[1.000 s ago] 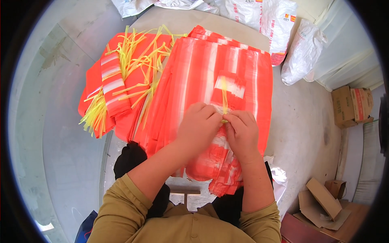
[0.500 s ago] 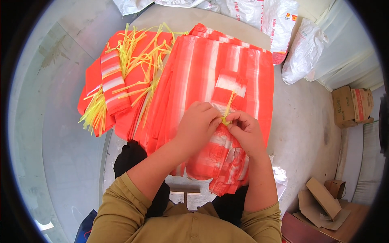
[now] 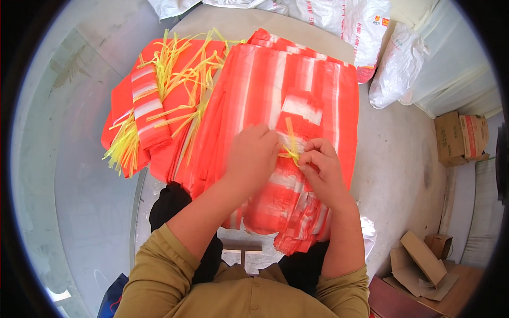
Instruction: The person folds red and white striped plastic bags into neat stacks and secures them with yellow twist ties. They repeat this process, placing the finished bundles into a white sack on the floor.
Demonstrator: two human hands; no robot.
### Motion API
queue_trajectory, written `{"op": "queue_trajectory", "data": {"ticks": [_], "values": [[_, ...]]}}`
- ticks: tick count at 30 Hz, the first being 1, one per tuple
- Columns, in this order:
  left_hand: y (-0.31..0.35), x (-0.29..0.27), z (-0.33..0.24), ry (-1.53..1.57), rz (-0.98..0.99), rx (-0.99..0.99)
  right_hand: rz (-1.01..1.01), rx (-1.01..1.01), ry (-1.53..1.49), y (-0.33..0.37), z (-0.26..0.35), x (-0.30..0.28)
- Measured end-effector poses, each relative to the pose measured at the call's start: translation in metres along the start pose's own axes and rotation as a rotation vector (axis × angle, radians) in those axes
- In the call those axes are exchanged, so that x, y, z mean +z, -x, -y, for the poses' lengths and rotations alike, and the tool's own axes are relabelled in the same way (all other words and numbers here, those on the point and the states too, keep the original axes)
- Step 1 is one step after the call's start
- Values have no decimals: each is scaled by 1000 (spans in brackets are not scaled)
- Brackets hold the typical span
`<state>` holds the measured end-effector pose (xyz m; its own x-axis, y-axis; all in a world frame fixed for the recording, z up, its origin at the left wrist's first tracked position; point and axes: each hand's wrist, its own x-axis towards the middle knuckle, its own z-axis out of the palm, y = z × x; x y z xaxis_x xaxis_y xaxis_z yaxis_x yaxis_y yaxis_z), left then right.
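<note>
Pinching thin yellow plastic ribbon (image 3: 292,144): right hand (image 3: 323,169), nearer its crossing. Left hand (image 3: 253,153) blurred; can't tell its hold. Red-and-white striped plastic bundle (image 3: 286,181) beneath, long axis fore-and-aft.

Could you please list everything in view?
Striped stack: one, red-white, centre
Gathered bundle: one, red-white, atop striped stack
Tie: one, yellow, between hands
Red stack: one, red, left
Folded bundle: one, red-white, on red stack
Strips: many, yellow, on red stack
Sacks: several, mostly white, top
Boxes: at least two, brown, right
Cardboard flaps: several, brown, lower right
Shirt: one, olive-brown, bottom
Left hand: one, bare, left of tie
Right hand: one, bare, right of tie
</note>
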<state>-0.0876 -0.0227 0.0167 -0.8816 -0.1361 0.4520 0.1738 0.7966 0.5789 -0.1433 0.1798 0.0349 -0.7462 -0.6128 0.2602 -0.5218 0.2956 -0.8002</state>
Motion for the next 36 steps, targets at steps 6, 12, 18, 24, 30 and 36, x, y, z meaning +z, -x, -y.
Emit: {"op": "queue_trajectory", "data": {"ticks": [6,12,18,24,30,36], "values": [[-3,-2,-6,-78,7,-118,8,14,-11,7,-12,-9],[9,-31,-16,116,252,-265,107,568,210,2,15,-18],[26,-36,-15,247,332,-237,28,561,62,7,23,-9],[36,-33,5,881,343,-581,-91,355,-906,9,54,-5],[38,-25,15,1382,419,-1027,-106,429,-356,1,20,16],[26,-26,-17,1400,361,-1115,-148,496,-754,0,23,27]]}}
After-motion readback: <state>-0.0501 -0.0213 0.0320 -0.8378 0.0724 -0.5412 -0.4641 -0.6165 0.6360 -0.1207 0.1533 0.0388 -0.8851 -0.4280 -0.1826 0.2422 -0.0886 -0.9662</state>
